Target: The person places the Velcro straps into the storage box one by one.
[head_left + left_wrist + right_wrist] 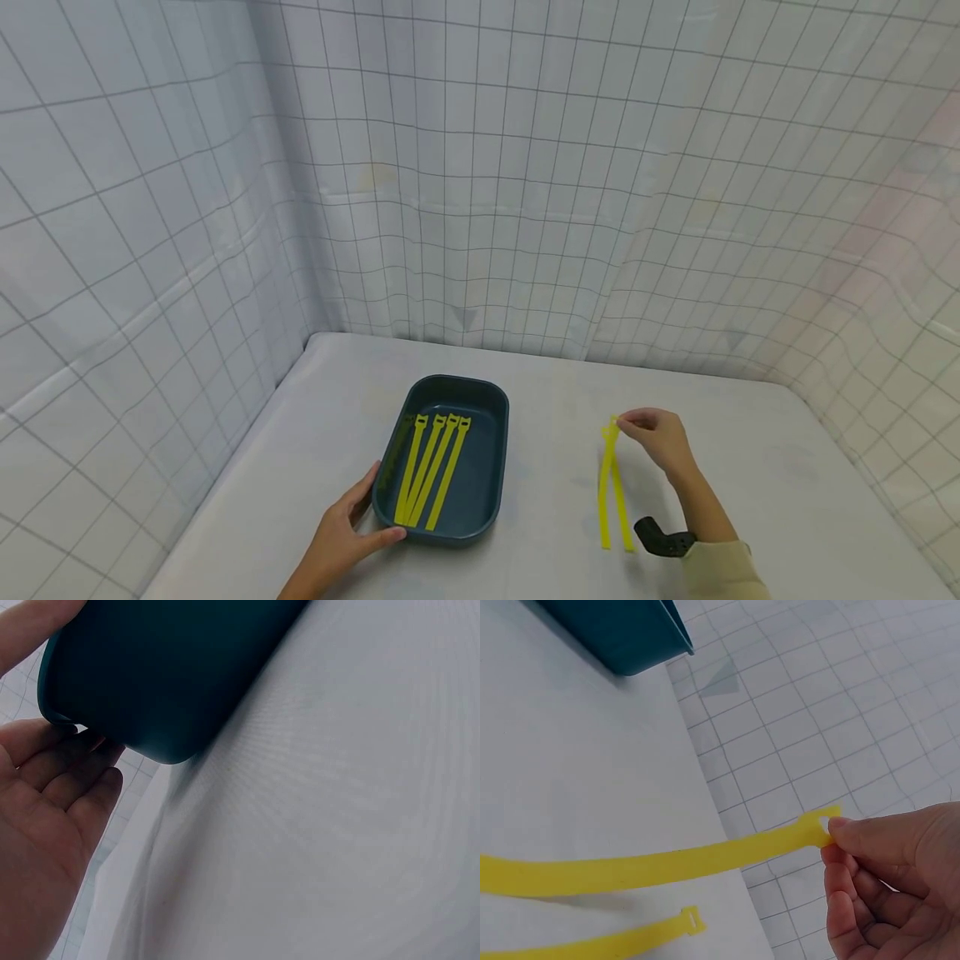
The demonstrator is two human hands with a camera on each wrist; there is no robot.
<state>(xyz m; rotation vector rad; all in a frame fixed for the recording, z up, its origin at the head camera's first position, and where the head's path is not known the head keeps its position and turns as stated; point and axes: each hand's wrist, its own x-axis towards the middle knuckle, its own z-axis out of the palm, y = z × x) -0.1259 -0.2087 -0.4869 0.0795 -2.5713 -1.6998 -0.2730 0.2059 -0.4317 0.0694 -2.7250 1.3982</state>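
My left hand [339,533] grips a dark teal tray [487,467] at its near-left corner, thumb at the near rim and fingers along the left side. Inside the tray several yellow hook-and-loop cable straps [448,473] lie roughly side by side, slotted heads at the far end. To the right, my right hand [660,440] pinches another yellow cable strap [667,864] by its slotted head between thumb and fingertips. That head is raised, and the band slopes down toward the table. A second loose strap [630,941] lies beneath it; the two cross in the head view.
The white-covered table [547,500] runs back to a white gridded curtain [480,208], which also hangs along both sides. A black band with a dark device [663,540] sits on my right wrist, above a pale sleeve [723,573].
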